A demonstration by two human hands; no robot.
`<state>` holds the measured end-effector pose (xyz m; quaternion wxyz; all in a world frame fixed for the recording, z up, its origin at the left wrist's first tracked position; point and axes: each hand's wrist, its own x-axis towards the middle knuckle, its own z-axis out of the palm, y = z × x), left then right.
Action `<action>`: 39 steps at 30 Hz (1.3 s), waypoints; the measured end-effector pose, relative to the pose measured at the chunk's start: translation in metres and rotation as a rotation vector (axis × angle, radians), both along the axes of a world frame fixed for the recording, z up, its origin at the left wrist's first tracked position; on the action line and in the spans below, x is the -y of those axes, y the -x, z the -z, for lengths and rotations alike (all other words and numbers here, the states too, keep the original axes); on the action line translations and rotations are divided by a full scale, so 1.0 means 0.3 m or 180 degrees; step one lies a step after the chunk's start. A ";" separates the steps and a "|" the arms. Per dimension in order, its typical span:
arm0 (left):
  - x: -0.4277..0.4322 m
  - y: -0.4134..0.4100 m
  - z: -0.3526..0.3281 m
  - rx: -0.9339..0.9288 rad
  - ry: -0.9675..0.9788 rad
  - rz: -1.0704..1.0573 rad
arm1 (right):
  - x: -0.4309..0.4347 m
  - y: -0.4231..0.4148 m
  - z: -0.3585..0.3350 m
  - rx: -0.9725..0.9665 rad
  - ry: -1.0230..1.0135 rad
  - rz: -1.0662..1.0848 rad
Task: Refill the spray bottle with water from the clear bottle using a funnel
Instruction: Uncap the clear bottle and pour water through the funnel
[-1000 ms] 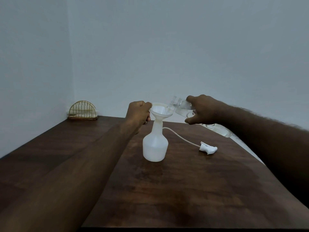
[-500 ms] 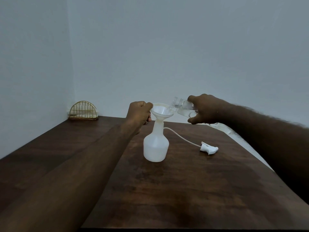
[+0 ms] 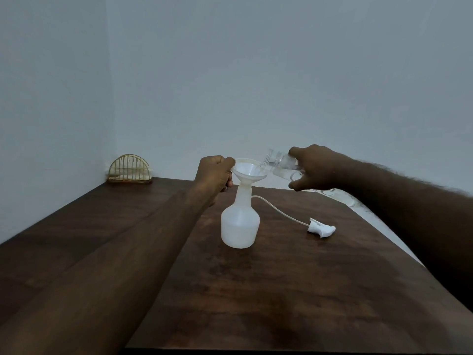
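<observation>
Head view showed the spray bottle (image 3: 240,226) standing upright on the dark wooden desk (image 3: 294,290), its long axis vertical and its open neck pointing up into the funnel (image 3: 248,170). The funnel sat in that neck with its wide mouth facing up. The left hand (image 3: 214,174) was clenched around the funnel's rim on the side nearest it, holding it in place. The right hand (image 3: 316,168) grasped the clear bottle (image 3: 281,165) just across the funnel from the left hand. That bottle lay tilted close to level, its long axis running from the right hand toward the funnel, its mouth pointing left and slightly down over the funnel's rim. Whether water was flowing could not be told. Below the right hand, the spray head (image 3: 321,229) lay on the desk, its thin tube (image 3: 276,210) curving back toward the spray bottle's neck. Far beyond the left hand, a gold wire rack (image 3: 129,170) stood against the wall.
</observation>
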<state>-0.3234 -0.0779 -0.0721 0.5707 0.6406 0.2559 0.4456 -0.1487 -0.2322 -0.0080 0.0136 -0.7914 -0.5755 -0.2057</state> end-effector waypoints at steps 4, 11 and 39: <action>-0.002 0.007 -0.001 -0.0015 -0.0015 0.0003 | -0.004 0.014 -0.008 -0.0012 0.0027 0.0006; 0.005 0.007 -0.005 -0.0032 -0.0027 0.0023 | -0.002 0.027 -0.014 0.0032 0.0037 -0.0001; 0.002 0.021 -0.007 -0.0154 -0.0228 0.0011 | -0.005 0.047 -0.020 -0.0007 0.0057 0.0051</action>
